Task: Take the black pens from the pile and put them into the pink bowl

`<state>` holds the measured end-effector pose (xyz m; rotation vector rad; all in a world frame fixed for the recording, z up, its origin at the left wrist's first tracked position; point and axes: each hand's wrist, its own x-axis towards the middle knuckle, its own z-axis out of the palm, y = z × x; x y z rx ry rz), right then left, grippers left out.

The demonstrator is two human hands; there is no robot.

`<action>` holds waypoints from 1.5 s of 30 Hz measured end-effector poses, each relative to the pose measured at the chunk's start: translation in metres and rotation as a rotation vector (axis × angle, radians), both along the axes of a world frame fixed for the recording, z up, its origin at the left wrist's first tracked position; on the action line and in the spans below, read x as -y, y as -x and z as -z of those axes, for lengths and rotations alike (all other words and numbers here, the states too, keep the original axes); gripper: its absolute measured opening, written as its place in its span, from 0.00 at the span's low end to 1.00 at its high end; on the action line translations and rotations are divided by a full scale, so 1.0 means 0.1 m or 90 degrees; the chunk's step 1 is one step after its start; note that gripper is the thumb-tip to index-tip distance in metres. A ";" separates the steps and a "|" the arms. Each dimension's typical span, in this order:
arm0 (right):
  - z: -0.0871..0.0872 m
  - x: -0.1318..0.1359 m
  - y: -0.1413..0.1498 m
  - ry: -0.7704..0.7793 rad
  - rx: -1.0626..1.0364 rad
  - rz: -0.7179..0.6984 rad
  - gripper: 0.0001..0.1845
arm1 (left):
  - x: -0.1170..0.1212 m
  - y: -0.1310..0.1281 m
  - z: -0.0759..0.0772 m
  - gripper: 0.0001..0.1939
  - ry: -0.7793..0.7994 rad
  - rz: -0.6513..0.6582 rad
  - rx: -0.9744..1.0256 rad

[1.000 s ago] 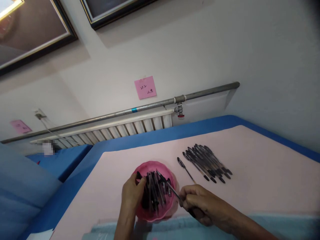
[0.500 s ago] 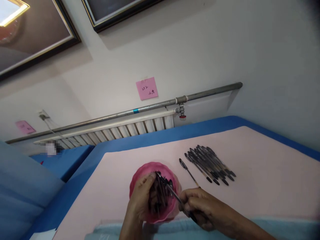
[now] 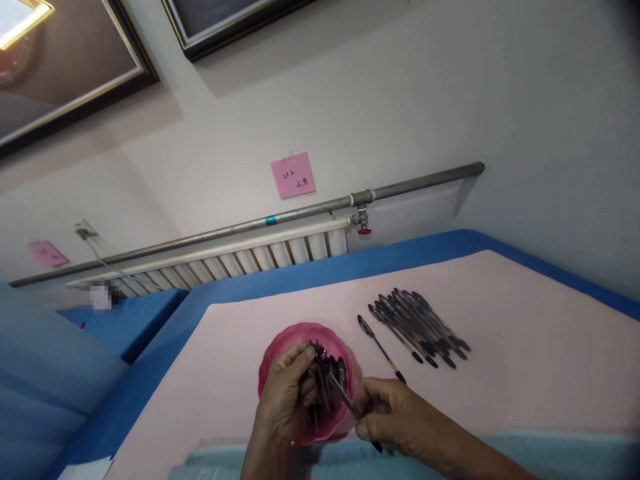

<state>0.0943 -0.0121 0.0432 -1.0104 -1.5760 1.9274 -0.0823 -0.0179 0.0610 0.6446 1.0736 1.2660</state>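
A pink bowl (image 3: 280, 337) full of black pen parts (image 3: 333, 380) sits on the pink table mat (image 3: 525, 360) near its front edge. My left hand (image 3: 283, 400) reaches into the bowl with its fingers pinched on a small black piece at the tip of a pen. My right hand (image 3: 395, 417) is closed round that thin black pen (image 3: 343, 393), which slants up left over the bowl. A single pen (image 3: 381, 348) lies just right of the bowl. Farther right lies a row of several assembled black pens (image 3: 420, 327).
A blue table edge (image 3: 350, 267) borders the mat. Behind it run a white radiator (image 3: 225, 257) and a grey pipe (image 3: 415, 181) with a red valve. A pink note (image 3: 293, 175) is stuck on the wall. Another blue table (image 3: 120, 320) stands at left.
My left hand moved from the bowl's left rim into the bowl, up to the tip of the pen. My right hand with the pen shifted slightly down.
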 end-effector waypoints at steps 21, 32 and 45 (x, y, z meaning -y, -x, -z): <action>-0.12 0.06 0.04 0.179 -0.102 -0.017 0.06 | 0.00 -0.02 0.06 0.16 -0.021 0.031 0.043; -0.10 0.05 0.05 0.173 -0.072 -0.013 0.07 | 0.02 -0.05 0.03 0.16 -0.021 0.044 0.046; -0.07 0.05 0.02 0.083 -0.002 0.011 0.08 | -0.06 -0.02 0.30 0.15 -0.032 0.022 0.063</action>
